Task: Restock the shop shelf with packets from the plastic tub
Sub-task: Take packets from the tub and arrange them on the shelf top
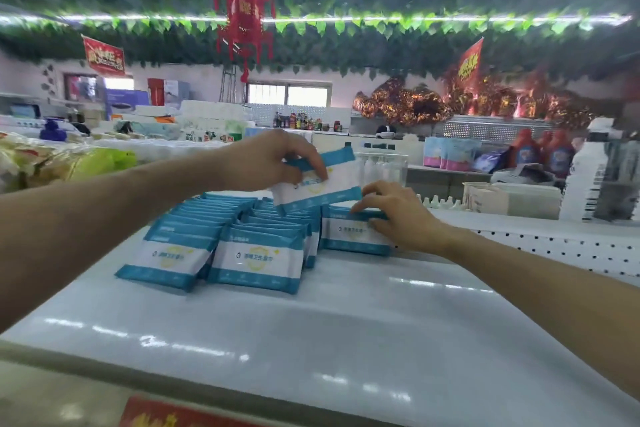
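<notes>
Blue-and-white packets stand in rows on the white shelf top: a left row, a middle row and a short right row. My left hand grips one packet, perhaps more, tilted in the air above the right row. My right hand rests on the top edge of the right row's front packet, fingers spread over it. The plastic tub is not in view.
A perforated white back panel runs along the shelf's right rear. Bagged goods lie at the far left. Bottles and a tall white container stand at the right. A red price label sits on the front edge.
</notes>
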The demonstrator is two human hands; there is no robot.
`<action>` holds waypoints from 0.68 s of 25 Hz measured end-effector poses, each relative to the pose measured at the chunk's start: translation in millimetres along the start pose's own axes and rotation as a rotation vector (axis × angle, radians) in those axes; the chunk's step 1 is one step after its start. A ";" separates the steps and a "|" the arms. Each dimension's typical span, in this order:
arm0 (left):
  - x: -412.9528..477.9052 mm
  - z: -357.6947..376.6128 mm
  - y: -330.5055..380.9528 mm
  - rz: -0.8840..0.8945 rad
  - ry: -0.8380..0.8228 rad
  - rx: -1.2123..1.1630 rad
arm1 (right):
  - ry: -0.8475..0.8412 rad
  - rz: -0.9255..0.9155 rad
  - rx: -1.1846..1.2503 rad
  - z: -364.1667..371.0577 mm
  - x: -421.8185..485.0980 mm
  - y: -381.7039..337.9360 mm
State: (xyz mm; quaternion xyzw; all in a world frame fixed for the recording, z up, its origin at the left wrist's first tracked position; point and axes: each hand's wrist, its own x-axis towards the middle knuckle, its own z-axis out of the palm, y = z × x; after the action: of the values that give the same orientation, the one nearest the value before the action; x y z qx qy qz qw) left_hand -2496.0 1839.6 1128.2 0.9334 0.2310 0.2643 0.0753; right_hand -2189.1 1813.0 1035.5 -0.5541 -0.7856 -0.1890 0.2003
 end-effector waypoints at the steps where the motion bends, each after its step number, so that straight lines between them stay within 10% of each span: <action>1: 11.8 9.6 4.7 0.011 -0.030 -0.007 | 0.034 0.040 0.001 -5.5 -2.7 5.9; 17: 70.4 116.4 -12.2 0.067 -0.257 0.244 | 0.188 0.195 -0.007 -63.5 -62.3 21.8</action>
State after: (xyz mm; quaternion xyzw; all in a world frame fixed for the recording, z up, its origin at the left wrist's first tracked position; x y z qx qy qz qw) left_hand -2386.3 1881.3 1058.5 0.9688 0.2187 0.1154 -0.0183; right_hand -2142.8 1737.4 1058.3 -0.6081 -0.7052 -0.2226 0.2887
